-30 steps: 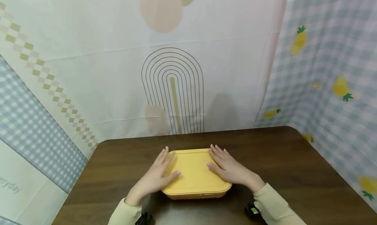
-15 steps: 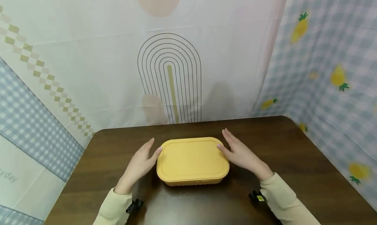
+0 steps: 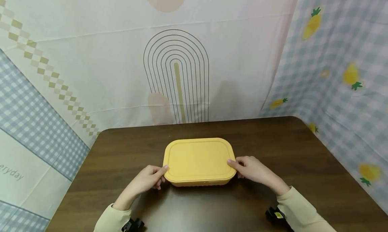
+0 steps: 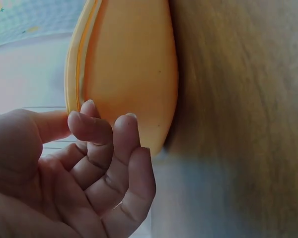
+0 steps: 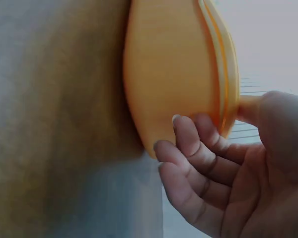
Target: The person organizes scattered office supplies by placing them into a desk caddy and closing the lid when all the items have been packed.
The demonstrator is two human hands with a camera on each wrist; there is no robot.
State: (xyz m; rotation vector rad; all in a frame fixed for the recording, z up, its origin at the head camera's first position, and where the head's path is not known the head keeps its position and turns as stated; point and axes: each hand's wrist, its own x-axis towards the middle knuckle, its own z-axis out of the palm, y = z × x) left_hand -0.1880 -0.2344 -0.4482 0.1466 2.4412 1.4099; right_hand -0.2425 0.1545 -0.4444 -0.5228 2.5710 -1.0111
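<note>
A yellow lidded box point(image 3: 200, 161) with rounded corners sits on the dark wooden table, its lid on. At its left end my left hand point(image 3: 147, 178) pinches the lid's rim, thumb on top and curled fingers beneath. My right hand point(image 3: 253, 170) grips the rim at the right end in the same way. In the left wrist view the fingers point(image 4: 126, 134) curl under the lid edge beside the box wall point(image 4: 134, 59). The right wrist view has the thumb over the rim and fingers point(image 5: 188, 136) curled below it. What the box holds is hidden.
The brown table point(image 3: 194, 211) has rounded back corners and stretches out on all sides of the box. Behind it hangs a white patterned cloth point(image 3: 121, 73). A blue checked cloth point(image 3: 333, 90) with pineapples hangs at the right. Each wrist bears a black strap-on device point(image 3: 132, 224).
Both hands lay flat on the lid's ends, then lifted off sideways and moved nearer to me; now they pinch the rim at both ends. The view has tilted down slightly.
</note>
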